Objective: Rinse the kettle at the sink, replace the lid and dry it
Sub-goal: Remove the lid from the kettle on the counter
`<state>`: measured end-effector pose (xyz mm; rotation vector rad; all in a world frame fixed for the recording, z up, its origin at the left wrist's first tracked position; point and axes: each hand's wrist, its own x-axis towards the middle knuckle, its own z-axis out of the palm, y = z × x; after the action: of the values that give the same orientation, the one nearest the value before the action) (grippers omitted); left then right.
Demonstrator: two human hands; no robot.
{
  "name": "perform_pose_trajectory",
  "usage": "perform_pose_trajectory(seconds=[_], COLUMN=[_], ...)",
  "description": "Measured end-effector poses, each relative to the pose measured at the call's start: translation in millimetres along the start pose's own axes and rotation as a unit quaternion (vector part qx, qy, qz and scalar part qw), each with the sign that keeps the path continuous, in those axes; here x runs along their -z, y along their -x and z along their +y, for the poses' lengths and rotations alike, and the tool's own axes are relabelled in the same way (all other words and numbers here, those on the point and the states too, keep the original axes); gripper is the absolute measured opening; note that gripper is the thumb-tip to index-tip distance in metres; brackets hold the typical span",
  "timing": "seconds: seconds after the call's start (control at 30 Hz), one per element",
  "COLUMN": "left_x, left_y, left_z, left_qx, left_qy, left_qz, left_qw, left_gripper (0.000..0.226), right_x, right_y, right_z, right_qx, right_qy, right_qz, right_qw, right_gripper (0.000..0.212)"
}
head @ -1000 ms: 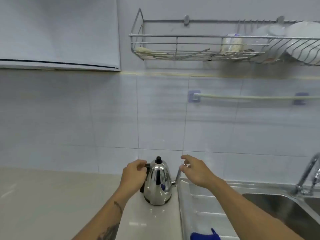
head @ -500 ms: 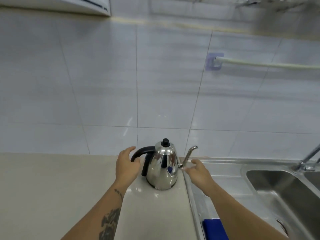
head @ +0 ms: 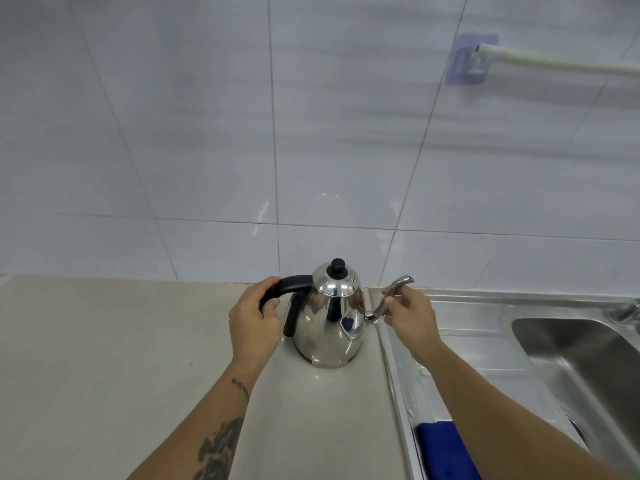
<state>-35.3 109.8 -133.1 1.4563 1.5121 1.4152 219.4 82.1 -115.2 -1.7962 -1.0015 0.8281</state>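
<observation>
While the stainless steel kettle (head: 327, 323) stands upright on the beige countertop (head: 104, 358), just left of the sink unit's metal edge, it is gripped from both sides. The left hand (head: 254, 318) is wrapped around the black handle (head: 289, 292), fingers closed over its top curve. The right hand (head: 410, 313) is pinched on the thin curved spout (head: 389, 296), thumb and fingers closed around its stem.

The lid (head: 336, 280), with its black knob (head: 338, 266), is seated on the kettle. No water is seen running, and whether the kettle's surface is wet cannot be told. The task is judged to be at its very start: the kettle has been taken hold of but not yet lifted, by the look of its base resting flat on the counter.

To the right, the ribbed draining board (head: 467, 341) lies beside the kettle, and the steel sink basin (head: 588, 368) sits further right, with only a trace of the tap (head: 628, 311) visible at the right edge. A blue cloth (head: 445, 452) lies on the near part of the draining board, partly hidden by the right forearm; it is likely meant for drying.

Left to be done, as judged from this view: carrying the kettle to the basin, removing the lid, rinsing, replacing the lid, and drying.
</observation>
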Motion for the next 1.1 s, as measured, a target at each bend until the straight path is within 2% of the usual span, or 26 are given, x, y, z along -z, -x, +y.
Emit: perform_pose_trajectory(seconds=[0.27,0.4,0.53,0.67,0.8,0.97,1.03,1.1], left_x=[31.2,54.5,72.9,82.7,87.0,82.8,79.3,75.3], left_y=[53.1,84.8,109.8,129.4,140.9,135.3,134.4,135.4], left_z=[6.0,6.9,-1.5,-3.5,0.1,7.7,13.3,13.3], left_qx=[-0.002,-0.095,-0.230,-0.276,-0.301,-0.317,-0.339,-0.334], left_qy=[0.030,-0.052,-0.184,-0.254,-0.279,-0.293,-0.290,-0.284], left_qz=[0.001,-0.022,-0.037,-0.046,-0.064,-0.064,-0.072,-0.075], left_qw=[1.000,0.994,0.955,0.926,0.910,0.900,0.892,0.896], left_gripper=[0.042,0.045,0.045,0.049,0.058,0.049,0.048,0.050], right_x=[10.7,20.9,27.2,29.1,27.3,21.7,19.3,16.8], right_y=[61.1,95.4,123.1,142.4,156.5,200.0,218.1,220.1], right_z=[13.8,18.3,28.0,32.8,26.2,12.0,1.5,-13.8], right_qx=[-0.007,-0.002,0.014,0.019,0.012,-0.066,-0.017,0.073], right_qy=[-0.081,-0.092,-0.088,-0.076,-0.037,0.005,0.040,0.058], right_qz=[0.024,0.024,0.029,0.029,0.032,-0.074,-0.103,-0.077], right_qw=[0.996,0.995,0.996,0.996,0.999,0.995,0.994,0.993], right_gripper=[0.020,0.022,0.021,0.019,0.017,0.020,0.022,0.023])
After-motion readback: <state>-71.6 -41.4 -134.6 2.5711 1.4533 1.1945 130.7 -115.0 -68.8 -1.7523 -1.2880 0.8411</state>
